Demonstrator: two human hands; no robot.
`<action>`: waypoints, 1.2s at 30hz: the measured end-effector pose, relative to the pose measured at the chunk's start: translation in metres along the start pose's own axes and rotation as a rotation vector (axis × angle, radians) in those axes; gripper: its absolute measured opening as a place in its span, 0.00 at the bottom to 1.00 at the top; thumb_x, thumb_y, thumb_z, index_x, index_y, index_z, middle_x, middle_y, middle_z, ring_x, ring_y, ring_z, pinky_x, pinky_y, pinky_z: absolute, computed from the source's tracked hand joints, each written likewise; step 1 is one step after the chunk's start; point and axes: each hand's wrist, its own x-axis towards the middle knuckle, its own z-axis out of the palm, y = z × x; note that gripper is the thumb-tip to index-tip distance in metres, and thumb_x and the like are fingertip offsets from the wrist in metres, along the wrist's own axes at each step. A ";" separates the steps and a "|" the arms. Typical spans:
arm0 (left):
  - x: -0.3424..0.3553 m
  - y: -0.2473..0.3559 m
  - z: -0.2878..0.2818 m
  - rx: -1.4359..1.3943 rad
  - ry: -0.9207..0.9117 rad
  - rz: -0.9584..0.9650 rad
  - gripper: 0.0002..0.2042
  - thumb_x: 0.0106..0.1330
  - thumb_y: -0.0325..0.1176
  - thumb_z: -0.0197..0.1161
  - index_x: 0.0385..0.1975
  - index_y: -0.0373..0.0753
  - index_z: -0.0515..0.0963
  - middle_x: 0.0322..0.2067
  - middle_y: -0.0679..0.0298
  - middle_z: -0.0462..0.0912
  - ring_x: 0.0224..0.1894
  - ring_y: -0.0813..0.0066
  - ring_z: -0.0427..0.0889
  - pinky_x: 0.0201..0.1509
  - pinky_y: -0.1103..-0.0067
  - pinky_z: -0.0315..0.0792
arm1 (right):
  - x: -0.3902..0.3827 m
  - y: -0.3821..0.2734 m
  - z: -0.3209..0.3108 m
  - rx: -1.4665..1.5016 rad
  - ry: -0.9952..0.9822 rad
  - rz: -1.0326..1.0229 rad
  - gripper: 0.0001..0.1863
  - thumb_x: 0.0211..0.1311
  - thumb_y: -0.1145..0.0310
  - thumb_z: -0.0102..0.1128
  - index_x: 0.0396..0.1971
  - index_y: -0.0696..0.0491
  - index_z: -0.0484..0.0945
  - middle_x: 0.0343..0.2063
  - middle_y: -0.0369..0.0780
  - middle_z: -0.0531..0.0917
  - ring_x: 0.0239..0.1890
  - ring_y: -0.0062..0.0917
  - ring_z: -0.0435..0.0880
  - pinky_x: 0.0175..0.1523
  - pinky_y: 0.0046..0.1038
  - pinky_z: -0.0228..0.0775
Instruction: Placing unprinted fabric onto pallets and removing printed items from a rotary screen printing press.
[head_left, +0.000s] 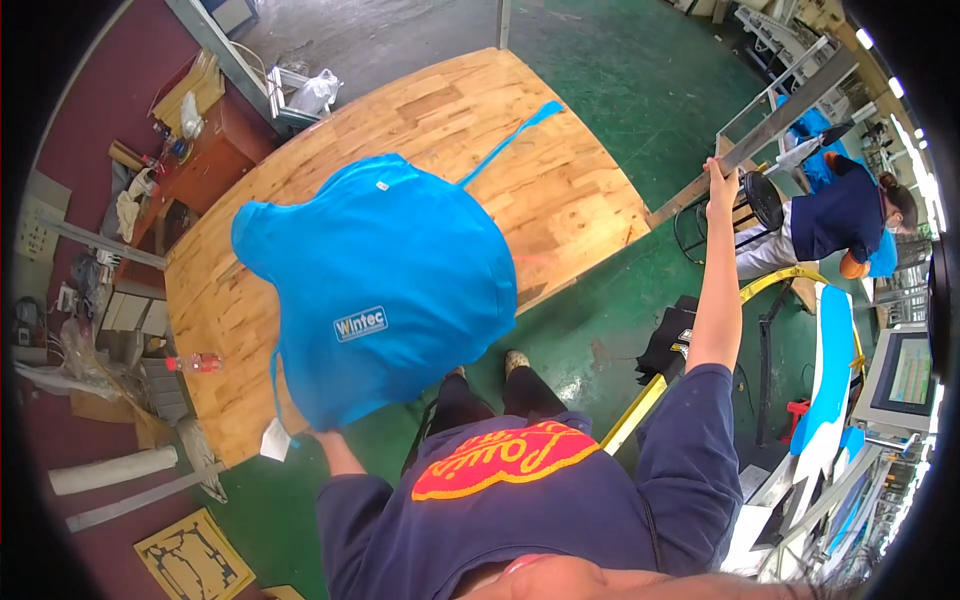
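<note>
A bright blue apron point(400, 250) with a printed patch lies over the wooden table point(580, 190), its near edge hanging past the tabletop. One tie stretches toward the far right of the table; another hangs by the near left side. My left hand point(328, 440) is at the apron's near left corner, where the cloth hides its fingers. Beside it a small white tag or paper point(275, 440) sits at the table edge. Raised out to the right, my right hand point(722, 185) is closed around an upright metal post point(790, 110) at the table's right corner.
A red-capped bottle point(195, 363) lies on the table's left side. Beyond it are a cluttered wooden desk point(205, 150) and plastic bags. To the right, another person point(840, 215) bends near a black stool point(762, 200). A machine with a screen point(905, 370) stands at lower right.
</note>
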 end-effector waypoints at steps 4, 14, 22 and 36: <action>0.023 0.033 -0.010 0.059 -0.027 0.009 0.12 0.66 0.36 0.45 0.37 0.36 0.74 0.31 0.55 0.78 0.35 0.61 0.75 0.39 0.68 0.69 | 0.002 -0.006 0.008 -0.017 0.060 0.028 0.08 0.51 0.75 0.62 0.31 0.55 0.74 0.25 0.34 0.78 0.29 0.19 0.78 0.36 0.21 0.69; 0.155 0.115 -0.045 0.225 -0.245 0.119 0.13 0.66 0.36 0.44 0.38 0.35 0.73 0.33 0.53 0.77 0.37 0.58 0.75 0.40 0.66 0.69 | -0.008 -0.022 0.042 -0.044 0.175 0.073 0.07 0.54 0.74 0.58 0.33 0.54 0.73 0.26 0.34 0.78 0.31 0.18 0.77 0.38 0.20 0.65; 0.246 0.157 -0.090 0.379 -0.374 0.206 0.14 0.66 0.37 0.43 0.38 0.35 0.73 0.34 0.52 0.77 0.39 0.55 0.75 0.41 0.65 0.69 | -0.011 -0.015 0.040 -0.106 0.323 0.011 0.09 0.54 0.74 0.57 0.36 0.55 0.72 0.29 0.36 0.78 0.32 0.19 0.77 0.40 0.20 0.67; 0.227 0.235 0.037 0.901 -0.737 0.481 0.15 0.67 0.38 0.42 0.39 0.34 0.72 0.36 0.49 0.77 0.41 0.51 0.74 0.44 0.62 0.68 | -0.134 -0.027 0.006 -0.247 0.237 -0.096 0.26 0.55 0.73 0.54 0.55 0.59 0.60 0.46 0.44 0.68 0.45 0.27 0.71 0.51 0.28 0.65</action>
